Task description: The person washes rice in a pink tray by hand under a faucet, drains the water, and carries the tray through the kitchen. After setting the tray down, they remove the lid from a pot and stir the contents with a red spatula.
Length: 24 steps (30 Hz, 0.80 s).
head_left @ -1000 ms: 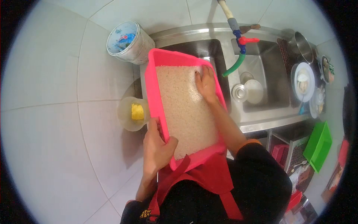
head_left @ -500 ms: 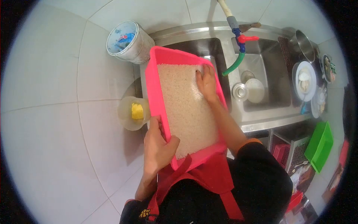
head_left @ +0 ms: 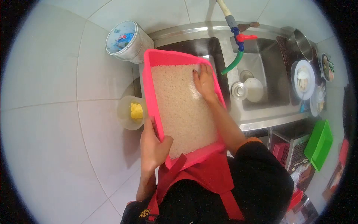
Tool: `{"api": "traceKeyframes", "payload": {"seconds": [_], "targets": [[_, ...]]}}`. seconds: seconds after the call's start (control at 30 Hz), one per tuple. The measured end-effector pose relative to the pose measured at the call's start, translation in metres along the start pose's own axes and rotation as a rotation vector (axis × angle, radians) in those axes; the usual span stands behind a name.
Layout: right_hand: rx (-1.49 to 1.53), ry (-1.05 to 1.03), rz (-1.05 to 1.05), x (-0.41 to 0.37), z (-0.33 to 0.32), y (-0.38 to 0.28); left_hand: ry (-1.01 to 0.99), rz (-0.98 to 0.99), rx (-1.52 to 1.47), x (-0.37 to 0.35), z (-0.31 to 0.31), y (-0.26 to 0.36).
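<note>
Clock positions are read from the middle of the pink tub (head_left: 150, 87) in the head view. The tub is held in front of the red apron (head_left: 209, 173), its far end partly covering the dark left basin (head_left: 197, 46). White grain (head_left: 181, 112) covers its bottom, with a glossy patch beside the right thumb.

Left hand (head_left: 153, 146): at 7 o'clock, clenched on the tub's near-left rim. Right hand (head_left: 204, 84): at 1 o'clock, gripping nothing visible; it lies open, palm down, over the grain, fingers near the inner right wall. Whether the fingertips press on the wall cannot be told.

Surroundings: a stained white bucket (head_left: 139, 46) stands at 11 o'clock, blue material inside. At 9 o'clock, just beside the rim, is a translucent container (head_left: 124, 114) holding a yellow item (head_left: 136, 111). A green hose (head_left: 233, 66) hangs at 2 o'clock, below a red-handled valve (head_left: 246, 37). White dishes (head_left: 297, 87) sit near 3 o'clock.
</note>
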State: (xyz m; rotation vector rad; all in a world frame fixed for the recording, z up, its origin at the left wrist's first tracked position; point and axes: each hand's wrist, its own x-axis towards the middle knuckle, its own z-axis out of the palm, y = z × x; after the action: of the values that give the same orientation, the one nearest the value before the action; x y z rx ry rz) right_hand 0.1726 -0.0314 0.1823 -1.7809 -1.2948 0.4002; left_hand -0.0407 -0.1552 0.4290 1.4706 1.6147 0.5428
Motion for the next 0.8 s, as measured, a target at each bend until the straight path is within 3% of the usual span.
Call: {"api": "traceKeyframes", "payload": {"seconds": [0.37, 0.8], "targets": [[-0.166, -0.141, -0.105, 0.003, -0.004, -0.022, 0.050, -0.041, -0.035, -0.008, -0.013, -0.037], [-0.068, -0.078, -0.077, 0.000, 0.002, -0.007, 0.022, -0.012, -0.067, -0.007, -0.013, -0.034]]}}
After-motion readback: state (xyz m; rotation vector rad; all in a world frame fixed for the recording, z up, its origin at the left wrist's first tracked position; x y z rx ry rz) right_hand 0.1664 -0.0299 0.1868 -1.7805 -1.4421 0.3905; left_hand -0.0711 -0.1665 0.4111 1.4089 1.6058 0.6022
